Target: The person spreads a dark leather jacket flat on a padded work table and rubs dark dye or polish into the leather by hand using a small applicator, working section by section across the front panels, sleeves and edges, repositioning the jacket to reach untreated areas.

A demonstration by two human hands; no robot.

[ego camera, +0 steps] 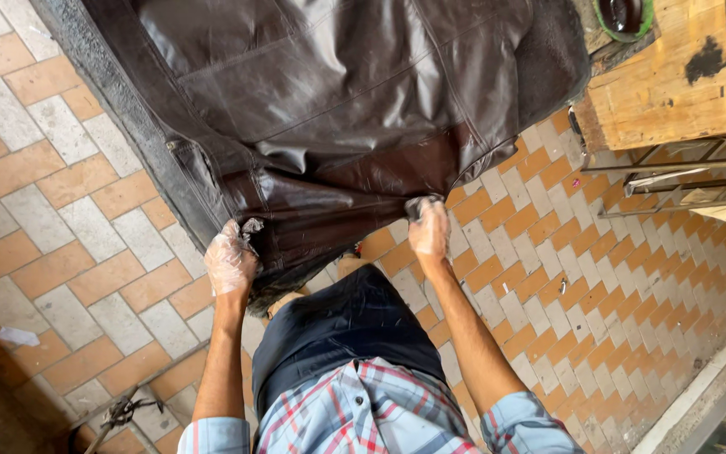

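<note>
Two gloved hands grip the hem of a dark brown leather jacket [329, 101] held out over a tiled floor.

The left hand [229, 261] and the right hand [428, 229], both in thin clear plastic gloves, are clenched on the jacket's lower edge, which spreads away above them. Orange-and-grey paving tiles [69, 210] lie below; a wooden bench [674, 84] stands beyond the right hand.
</note>
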